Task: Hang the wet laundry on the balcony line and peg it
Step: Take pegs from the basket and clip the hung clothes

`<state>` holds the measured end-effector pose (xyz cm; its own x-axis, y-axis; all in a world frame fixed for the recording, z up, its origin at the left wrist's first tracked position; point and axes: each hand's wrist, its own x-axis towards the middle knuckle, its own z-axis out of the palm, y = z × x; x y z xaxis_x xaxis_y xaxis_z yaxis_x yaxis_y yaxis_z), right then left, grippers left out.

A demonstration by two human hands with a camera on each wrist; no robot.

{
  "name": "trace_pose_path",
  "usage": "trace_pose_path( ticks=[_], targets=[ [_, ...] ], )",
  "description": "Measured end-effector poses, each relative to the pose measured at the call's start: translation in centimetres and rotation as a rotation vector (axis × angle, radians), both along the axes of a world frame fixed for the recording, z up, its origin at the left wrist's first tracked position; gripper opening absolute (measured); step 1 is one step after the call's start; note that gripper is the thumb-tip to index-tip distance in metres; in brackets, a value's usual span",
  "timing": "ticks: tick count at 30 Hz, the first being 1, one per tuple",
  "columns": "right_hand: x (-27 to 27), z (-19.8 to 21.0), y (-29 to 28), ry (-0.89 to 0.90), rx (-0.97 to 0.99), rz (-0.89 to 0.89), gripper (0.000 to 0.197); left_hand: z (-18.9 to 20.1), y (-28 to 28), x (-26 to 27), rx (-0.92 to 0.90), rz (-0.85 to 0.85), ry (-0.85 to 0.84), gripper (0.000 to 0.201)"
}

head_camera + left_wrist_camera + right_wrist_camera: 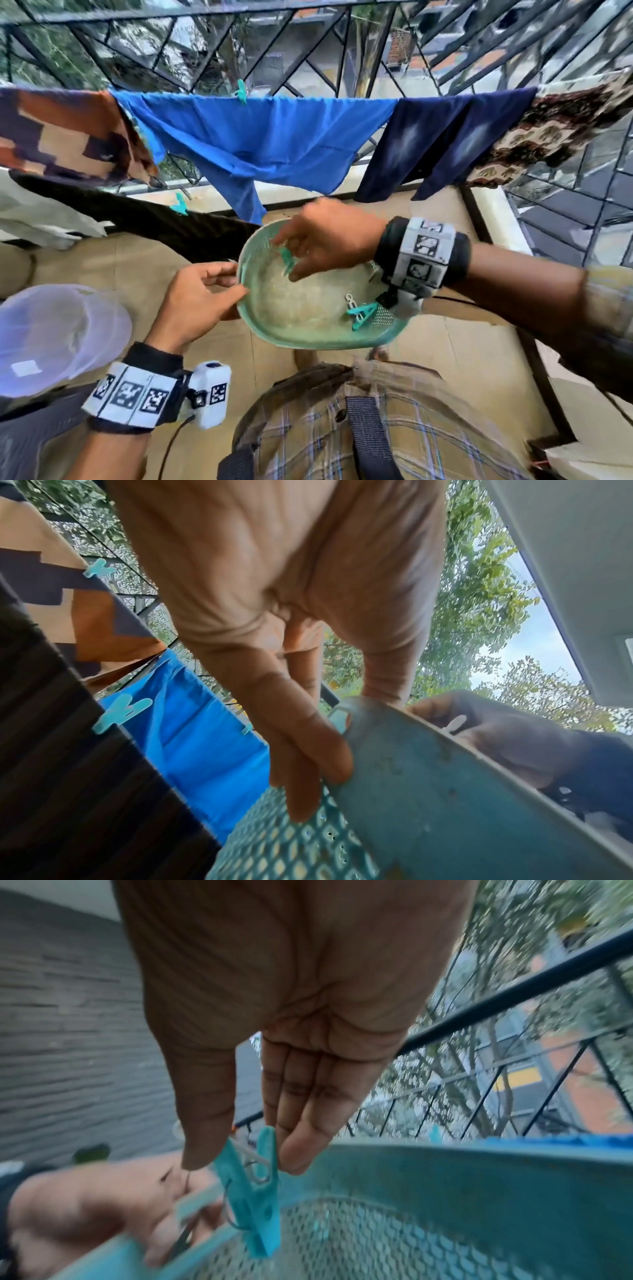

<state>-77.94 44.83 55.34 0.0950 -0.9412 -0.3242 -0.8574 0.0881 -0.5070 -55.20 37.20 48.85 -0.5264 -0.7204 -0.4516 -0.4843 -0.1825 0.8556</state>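
Observation:
My left hand (219,284) grips the left rim of a round green mesh basket (308,337), thumb on top (383,693) and fingers (304,777) underneath. Over the basket, my right hand (291,260) pinches a teal clothes peg (255,1191) between thumb and fingertips. Two more pegs (359,313) lie in the basket at its right side. A blue garment (267,137) hangs on the line with one teal peg (241,91) at its top edge. Beside it hang a navy garment (445,137) and a brown patterned cloth (555,133).
An orange and brown cloth (65,133) hangs at the left, and a dark garment (191,229) on a lower line carries a teal peg (178,204). A translucent tub (51,339) stands at the lower left. Metal balcony grille (308,51) runs behind the line.

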Motion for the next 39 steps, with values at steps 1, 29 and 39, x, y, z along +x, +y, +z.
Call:
trace_pose_path(
  ticks=[1, 29, 39],
  targets=[
    [-1.0, 1.6, -0.2, -0.047, -0.043, -0.053, 0.053, 0.7, -0.7, -0.3, 0.001, -0.034, 0.018, 0.024],
    [-51.7, -10.8, 11.4, 0.046, -0.364, -0.921, 0.012, -3.4, 0.8, -40.9, 0.104, -0.171, -0.059, 0.036],
    [-56.1, -14.6, -1.5, 0.009, -0.300, -0.635, 0.020, -7.5, 1.2, -44.4, 0.141, -0.010, -0.184, 0.036]
  ],
)
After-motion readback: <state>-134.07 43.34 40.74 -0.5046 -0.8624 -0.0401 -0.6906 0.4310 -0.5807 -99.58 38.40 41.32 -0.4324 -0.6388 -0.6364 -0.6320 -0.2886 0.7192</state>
